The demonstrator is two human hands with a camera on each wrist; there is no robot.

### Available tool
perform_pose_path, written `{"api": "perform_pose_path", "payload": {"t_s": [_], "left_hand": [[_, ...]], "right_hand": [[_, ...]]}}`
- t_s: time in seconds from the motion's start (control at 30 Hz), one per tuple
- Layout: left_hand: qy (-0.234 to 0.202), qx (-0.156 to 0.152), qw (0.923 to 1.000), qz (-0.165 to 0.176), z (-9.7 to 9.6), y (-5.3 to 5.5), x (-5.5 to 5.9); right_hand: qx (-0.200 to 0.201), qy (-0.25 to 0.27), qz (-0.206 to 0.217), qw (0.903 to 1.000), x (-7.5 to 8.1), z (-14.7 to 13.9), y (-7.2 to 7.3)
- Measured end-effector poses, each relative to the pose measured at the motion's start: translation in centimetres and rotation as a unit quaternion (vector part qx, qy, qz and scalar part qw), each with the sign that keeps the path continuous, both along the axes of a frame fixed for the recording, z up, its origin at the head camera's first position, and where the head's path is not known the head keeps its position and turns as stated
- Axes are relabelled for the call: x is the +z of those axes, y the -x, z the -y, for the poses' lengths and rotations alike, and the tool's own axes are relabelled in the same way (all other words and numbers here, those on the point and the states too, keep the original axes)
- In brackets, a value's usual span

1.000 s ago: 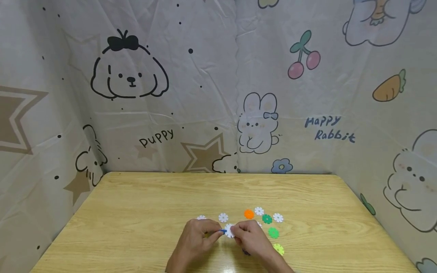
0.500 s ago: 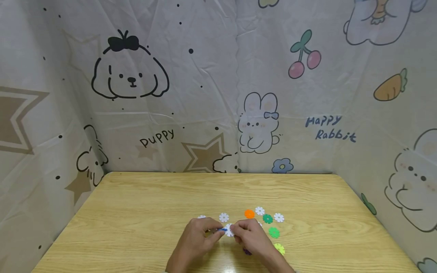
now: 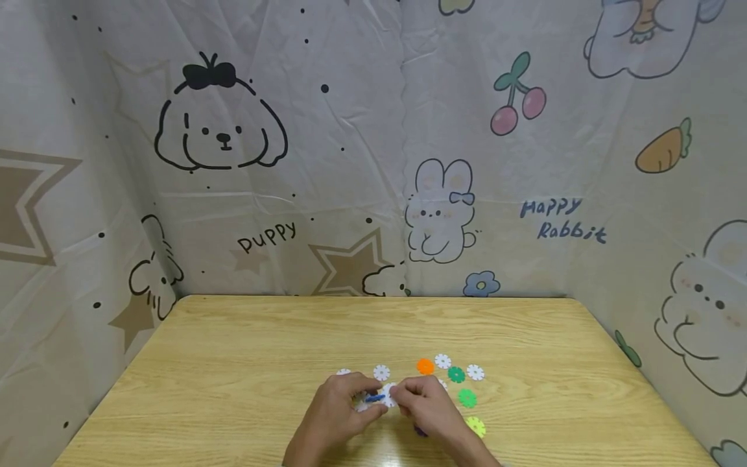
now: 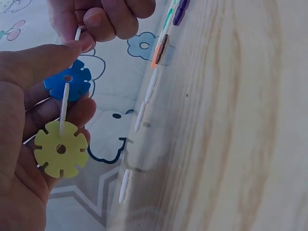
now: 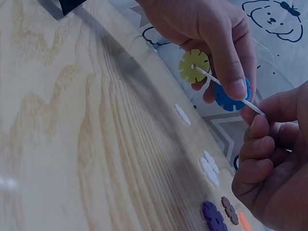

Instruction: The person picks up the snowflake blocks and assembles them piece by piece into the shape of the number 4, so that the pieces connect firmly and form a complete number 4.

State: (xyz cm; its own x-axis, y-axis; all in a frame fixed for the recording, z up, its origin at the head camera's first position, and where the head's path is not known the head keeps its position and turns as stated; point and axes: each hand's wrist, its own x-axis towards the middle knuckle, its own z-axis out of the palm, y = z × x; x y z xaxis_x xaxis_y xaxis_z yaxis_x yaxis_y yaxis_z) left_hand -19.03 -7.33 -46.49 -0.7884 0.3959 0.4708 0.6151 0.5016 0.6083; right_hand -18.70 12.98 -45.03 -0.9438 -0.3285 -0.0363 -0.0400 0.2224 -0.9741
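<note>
Notched plastic interlocking discs are joined in a row between both hands. In the left wrist view the row shows a yellow disc (image 4: 74,159), a white disc (image 4: 63,113) edge-on, and a blue disc (image 4: 81,85). Another white disc (image 3: 387,397) fits at the blue one's far side. My left hand (image 3: 335,412) holds the row, thumb over the blue disc and fingers curled behind it; the yellow disc hangs by the palm. My right hand (image 3: 432,405) pinches the end white disc between thumb and forefinger, its other fingers curled.
Loose discs lie on the wooden table (image 3: 262,350) beyond and right of the hands: orange (image 3: 425,366), dark green (image 3: 456,374), light green (image 3: 467,398), yellow-green (image 3: 477,426) and several white (image 3: 381,372). Purple (image 5: 211,217) and brown (image 5: 229,211) discs lie nearer. Printed cloth (image 3: 350,162) surrounds the table.
The left thumb and fingers have spread apart around the blue disc, which now shows more and sits slightly farther left. The right hand keeps its pinch, shifted slightly left.
</note>
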Motion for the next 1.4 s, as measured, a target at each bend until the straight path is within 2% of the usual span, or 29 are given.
{"api": "perform_pose_path", "payload": {"t_s": [0.3, 0.53, 0.77, 1.03, 1.4], "left_hand": [[0.008, -0.001, 0.9997, 0.025, 0.0, 0.0, 0.1], [0.006, -0.004, 0.9997, 0.023, -0.2, 0.0, 0.2], [0.020, 0.006, 0.9994, 0.028, -0.2, -0.2, 0.3], [0.020, 0.009, 0.9997, 0.012, 0.0, -0.2, 0.3], [0.012, 0.004, 0.9994, 0.031, 0.0, 0.0, 0.1]], "right_hand": [[0.000, -0.011, -0.007, 0.9999, -0.3, 0.3, -0.1], [0.007, -0.010, -0.007, 0.9999, -0.3, 0.3, -0.1], [0.013, -0.019, -0.006, 0.9997, -0.2, 0.1, -0.2], [0.024, -0.026, -0.015, 0.9992, 0.1, -1.3, 0.2], [0.021, -0.056, -0.036, 0.9976, 0.0, -3.8, 0.3]]}}
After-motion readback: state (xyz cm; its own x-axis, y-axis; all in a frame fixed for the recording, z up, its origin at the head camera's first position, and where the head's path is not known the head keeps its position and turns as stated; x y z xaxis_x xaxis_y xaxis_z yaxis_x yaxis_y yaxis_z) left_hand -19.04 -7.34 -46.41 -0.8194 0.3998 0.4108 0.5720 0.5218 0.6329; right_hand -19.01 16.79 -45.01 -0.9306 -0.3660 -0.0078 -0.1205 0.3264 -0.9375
